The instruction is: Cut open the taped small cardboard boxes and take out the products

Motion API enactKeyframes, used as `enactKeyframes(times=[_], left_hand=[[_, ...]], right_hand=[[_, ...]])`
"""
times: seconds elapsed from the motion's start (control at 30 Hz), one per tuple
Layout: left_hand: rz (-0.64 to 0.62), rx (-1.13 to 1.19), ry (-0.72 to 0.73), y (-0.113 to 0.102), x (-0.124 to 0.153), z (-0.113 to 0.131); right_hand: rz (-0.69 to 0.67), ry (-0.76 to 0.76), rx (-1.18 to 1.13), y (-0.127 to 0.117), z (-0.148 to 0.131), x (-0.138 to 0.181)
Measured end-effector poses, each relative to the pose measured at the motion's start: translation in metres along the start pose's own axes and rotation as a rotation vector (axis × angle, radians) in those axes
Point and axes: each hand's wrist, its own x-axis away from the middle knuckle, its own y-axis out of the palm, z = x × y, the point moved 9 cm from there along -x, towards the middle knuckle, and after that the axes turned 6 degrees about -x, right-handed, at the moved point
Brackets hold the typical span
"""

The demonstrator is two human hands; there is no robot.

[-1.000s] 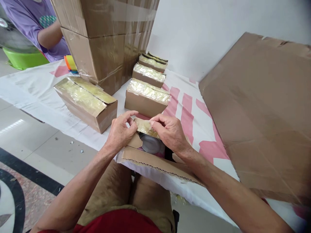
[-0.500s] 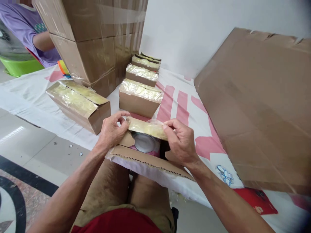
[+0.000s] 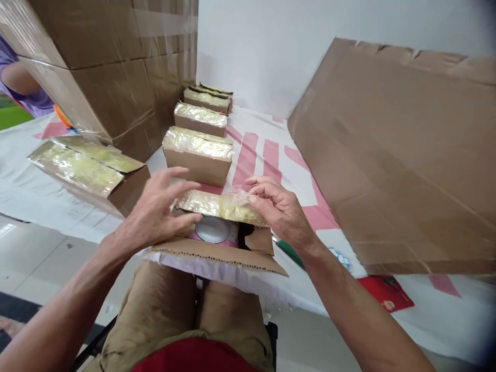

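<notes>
A small open cardboard box (image 3: pixel 217 254) sits at the table's near edge, above my lap. Its far flap (image 3: pixel 217 205) is coated in yellowish glue or tape. Inside shows a round white lid (image 3: pixel 212 229) on something pink. My left hand (image 3: pixel 157 212) is at the flap's left end, fingers spread, thumb against the box side. My right hand (image 3: pixel 277 209) pinches the flap's right end with a bit of clear film.
Several small boxes with glued tops (image 3: pixel 197 155) line up beyond, and another (image 3: pixel 89 170) lies left. Large taped cartons (image 3: pixel 112 67) stack at the back left. A big cardboard sheet (image 3: pixel 395 155) leans on the right. A person's arm (image 3: pixel 19 77) shows far left.
My left hand has let go of the flap's end and spread its fingers. My right hand slid right along the flap. The view has swung to the right.
</notes>
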Motion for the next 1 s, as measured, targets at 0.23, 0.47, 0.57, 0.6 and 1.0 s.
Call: enactKeyframes(times=[0.23, 0.47, 0.57, 0.6, 1.0], left_hand=[[-0.33, -0.161, 0.297, 0.056, -0.011, 0.027], [-0.418, -0.343, 0.296, 0.082, -0.015, 0.026], [-0.462, -0.467, 0.302, 0.081, -0.015, 0.027], [-0.469, -0.502, 0.306, 0.08, -0.015, 0.027], [-0.523, -0.481, 0.338, 0.091, -0.022, 0.038]], right_hand=[[-0.395, -0.01, -0.429, 0.044, -0.005, -0.029], [-0.591, 0.155, -0.896, 0.087, 0.013, -0.044], [-0.56, 0.234, -0.958, 0.088, 0.02, -0.047], [-0.547, 0.256, -0.972, 0.085, 0.022, -0.046], [-0.083, 0.274, -0.9, -0.01, 0.062, -0.009]])
